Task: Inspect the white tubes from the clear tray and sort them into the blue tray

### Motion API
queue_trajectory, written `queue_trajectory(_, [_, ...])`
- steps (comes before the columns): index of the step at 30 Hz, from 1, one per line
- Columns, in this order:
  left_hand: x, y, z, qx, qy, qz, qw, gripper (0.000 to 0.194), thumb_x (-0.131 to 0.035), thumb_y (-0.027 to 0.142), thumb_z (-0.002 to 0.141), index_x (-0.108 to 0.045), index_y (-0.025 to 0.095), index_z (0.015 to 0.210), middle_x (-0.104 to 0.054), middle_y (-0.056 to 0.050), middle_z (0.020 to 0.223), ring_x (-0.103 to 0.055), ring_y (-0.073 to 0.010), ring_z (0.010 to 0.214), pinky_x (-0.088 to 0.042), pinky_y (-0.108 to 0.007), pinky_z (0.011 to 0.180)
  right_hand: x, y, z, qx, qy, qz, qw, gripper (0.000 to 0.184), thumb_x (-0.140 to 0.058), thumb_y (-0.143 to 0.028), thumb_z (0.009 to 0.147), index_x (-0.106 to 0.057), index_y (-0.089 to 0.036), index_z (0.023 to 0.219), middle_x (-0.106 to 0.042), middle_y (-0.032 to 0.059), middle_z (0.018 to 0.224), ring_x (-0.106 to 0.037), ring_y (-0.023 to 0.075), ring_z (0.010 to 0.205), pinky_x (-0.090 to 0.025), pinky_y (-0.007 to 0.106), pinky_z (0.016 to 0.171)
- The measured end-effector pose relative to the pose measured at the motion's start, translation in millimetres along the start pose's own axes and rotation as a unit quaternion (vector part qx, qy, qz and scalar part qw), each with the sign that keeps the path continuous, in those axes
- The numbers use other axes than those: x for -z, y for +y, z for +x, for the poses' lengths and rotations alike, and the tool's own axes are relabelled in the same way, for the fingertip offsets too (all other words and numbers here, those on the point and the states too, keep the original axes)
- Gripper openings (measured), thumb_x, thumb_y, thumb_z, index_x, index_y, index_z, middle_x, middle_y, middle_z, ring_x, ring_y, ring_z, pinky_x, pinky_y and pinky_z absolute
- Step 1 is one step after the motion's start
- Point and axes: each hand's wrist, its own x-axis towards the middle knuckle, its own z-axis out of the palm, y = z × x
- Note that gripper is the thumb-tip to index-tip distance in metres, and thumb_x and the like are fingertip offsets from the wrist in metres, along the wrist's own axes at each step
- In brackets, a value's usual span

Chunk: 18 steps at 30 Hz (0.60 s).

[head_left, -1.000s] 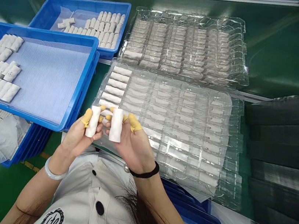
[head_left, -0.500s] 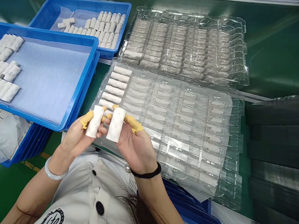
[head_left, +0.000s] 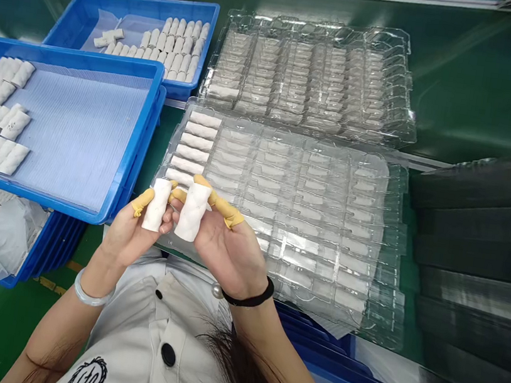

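Note:
My left hand (head_left: 133, 231) is closed around a white wavy-sided cylinder (head_left: 156, 205), held upright between thumb and fingers. Beside it, my right hand (head_left: 229, 245) grips a second white wavy cylinder (head_left: 192, 213), slightly tilted. Yellow finger cots cover the thumbs and some fingertips of both hands. The two cylinders are close together but apart, over the near left corner of a clear plastic blister tray (head_left: 274, 194). White cylinders like these lie in the tray's left column, one per slot. What kind of part they are, I cannot tell.
On the left, a blue bin (head_left: 134, 155) holds rows of white cylinders at its left side. Another blue bin (head_left: 203, 51) with more cylinders sits behind it. Stacked clear trays (head_left: 309, 78) lie at the back. Dark stacked trays (head_left: 485, 281) stand at the right.
The right-hand cylinder has turned and now leans a little to the right at its top. Both hands still hold their cylinders. The whole view has shifted slightly.

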Motion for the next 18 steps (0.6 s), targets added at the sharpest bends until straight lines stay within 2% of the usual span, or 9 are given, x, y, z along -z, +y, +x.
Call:
queue_trajectory(3, [-0.2,-0.1,0.3,0.001,0.009,-0.010,1.000,0.036,-0.033,0.024,0.100,-0.064,0.007,0.105,-0.059,-0.009,0.077,-0.056,-0.0117,0.060,-0.046,-0.021,0.052,2.0,1.5,-0.1,0.002,0.004,0.006,1.000,0.040,-0.031,-0.022,0.100,-0.049,-0.020,0.136,-0.073,0.0089,0.108,-0.072,0.0211,0.096,-0.057,0.046,0.091])
queue_trajectory(6, [1.7,-0.6,1.1,-0.001,-0.003,-0.010,1.000,0.036,-0.033,0.025,0.100,-0.063,0.009,0.112,-0.059,-0.008,0.079,-0.056,-0.0112,0.060,-0.047,-0.021,0.052,5.9,4.5,0.1,0.009,-0.007,0.000,1.000,0.041,-0.035,-0.020,0.098,-0.046,-0.021,0.138,-0.073,0.0079,0.107,-0.071,0.0207,0.097,-0.056,0.047,0.093])
queue_trajectory(8, [3.3,-1.2,1.7,-0.005,-0.016,0.001,1.000,0.035,-0.035,0.027,0.100,-0.062,0.011,0.117,-0.059,-0.007,0.080,-0.055,-0.0106,0.060,-0.045,-0.020,0.051,9.1,7.2,1.1,0.016,-0.028,-0.017,0.999,0.043,-0.040,-0.017,0.095,-0.046,-0.022,0.138,-0.073,0.0065,0.106,-0.071,0.0202,0.098,-0.056,0.045,0.094])
queue_trajectory(11, [5.5,-2.0,0.3,-0.028,-0.011,0.047,0.998,0.032,-0.042,0.032,0.099,-0.064,0.014,0.113,-0.058,-0.004,0.077,-0.048,-0.0083,0.053,-0.039,-0.018,0.045,16.4,10.0,4.5,0.033,-0.048,-0.066,0.996,0.045,-0.053,-0.015,0.088,-0.051,-0.023,0.132,-0.074,0.0040,0.102,-0.070,0.0192,0.096,-0.055,0.042,0.094])
queue_trajectory(14, [12.3,-2.5,-7.6,-0.086,0.015,0.112,0.990,0.032,-0.050,0.036,0.096,-0.065,0.018,0.118,-0.059,-0.003,0.077,-0.044,-0.0079,0.050,-0.037,-0.020,0.044,27.5,8.8,9.8,0.059,-0.011,-0.120,0.991,0.037,-0.065,-0.018,0.081,-0.059,-0.022,0.117,-0.075,0.0031,0.100,-0.071,0.0173,0.088,-0.056,0.036,0.089])
queue_trajectory(16, [22.7,-2.5,-16.5,-0.124,0.033,0.158,0.979,0.037,-0.056,0.035,0.092,-0.062,0.022,0.127,-0.064,-0.003,0.085,-0.048,-0.0089,0.055,-0.041,-0.022,0.051,35.9,6.6,13.4,0.088,0.030,-0.156,0.983,0.029,-0.071,-0.022,0.078,-0.062,-0.020,0.105,-0.074,0.0042,0.104,-0.070,0.0157,0.083,-0.056,0.032,0.084])
queue_trajectory(18, [37.2,-2.4,-25.9,-0.135,0.046,0.223,0.964,0.047,-0.062,0.031,0.088,-0.058,0.025,0.134,-0.068,-0.004,0.100,-0.054,-0.0107,0.065,-0.047,-0.024,0.062,43.8,5.0,16.6,0.116,0.060,-0.200,0.971,0.027,-0.074,-0.026,0.075,-0.062,-0.020,0.098,-0.074,0.0051,0.107,-0.069,0.0151,0.081,-0.055,0.032,0.082])
